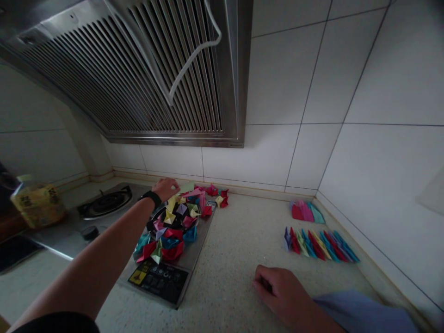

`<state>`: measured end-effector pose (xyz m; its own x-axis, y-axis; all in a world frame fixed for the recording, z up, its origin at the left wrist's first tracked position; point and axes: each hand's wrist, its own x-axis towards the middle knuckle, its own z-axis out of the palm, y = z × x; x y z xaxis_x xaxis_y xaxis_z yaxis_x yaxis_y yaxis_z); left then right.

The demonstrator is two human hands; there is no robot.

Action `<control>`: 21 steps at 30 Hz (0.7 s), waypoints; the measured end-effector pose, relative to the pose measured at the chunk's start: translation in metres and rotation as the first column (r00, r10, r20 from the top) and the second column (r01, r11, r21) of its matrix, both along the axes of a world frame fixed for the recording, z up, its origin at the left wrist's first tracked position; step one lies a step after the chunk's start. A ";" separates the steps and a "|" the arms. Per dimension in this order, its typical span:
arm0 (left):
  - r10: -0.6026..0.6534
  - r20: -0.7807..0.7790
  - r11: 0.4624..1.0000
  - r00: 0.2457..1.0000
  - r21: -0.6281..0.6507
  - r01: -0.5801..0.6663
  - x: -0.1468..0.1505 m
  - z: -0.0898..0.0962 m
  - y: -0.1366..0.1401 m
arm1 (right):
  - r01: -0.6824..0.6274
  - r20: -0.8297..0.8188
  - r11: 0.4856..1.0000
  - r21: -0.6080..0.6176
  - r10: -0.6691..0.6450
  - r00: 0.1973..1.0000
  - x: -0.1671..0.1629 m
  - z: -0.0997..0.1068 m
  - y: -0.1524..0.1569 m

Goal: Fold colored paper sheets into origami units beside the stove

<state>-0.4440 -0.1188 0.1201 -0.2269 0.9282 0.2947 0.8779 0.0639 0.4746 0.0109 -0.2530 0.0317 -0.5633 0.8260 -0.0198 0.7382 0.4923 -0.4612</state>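
My left hand (166,188) reaches to the far left edge of a pile of folded paper pieces (173,219) in red, yellow, blue, green, pink and purple. Its fingers are curled together close to a light green paper piece (188,187); whether they grip anything is too small to make out. The pile lies over the burner and glass panel (161,280) of the stove. My right hand (282,291) rests low over the counter in a loose fist, with nothing showing in it. To its upper right stands a row of folded papers (321,244).
A second small group of folded papers (307,211) sits by the wall corner. On the left are a stove burner (107,202), a knob (90,233) and a yellow bag (40,206). A range hood (138,78) with a hanging white hose (192,58) overhangs the stove.
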 end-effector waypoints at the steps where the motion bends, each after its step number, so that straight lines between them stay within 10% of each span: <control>1: -0.003 0.001 1.000 1.000 0.012 0.003 0.006 0.000 -0.002 | -0.004 -0.007 1.000 -0.005 0.004 1.000 0.000 0.001 0.000; 7: -0.137 0.145 0.990 0.980 0.052 0.130 0.053 -0.006 -0.028 | -0.011 -0.043 1.000 0.015 0.012 0.999 -0.001 0.003 -0.003; 13: -0.388 0.348 0.921 0.854 0.108 0.374 0.163 -0.029 -0.078 | -0.008 -0.104 0.999 0.038 0.012 0.994 0.001 0.003 -0.003; 21: -0.393 0.872 0.808 0.293 0.175 0.563 0.297 -0.068 -0.134 | 0.227 -0.580 0.974 -0.017 -0.195 0.791 -0.008 0.008 -0.012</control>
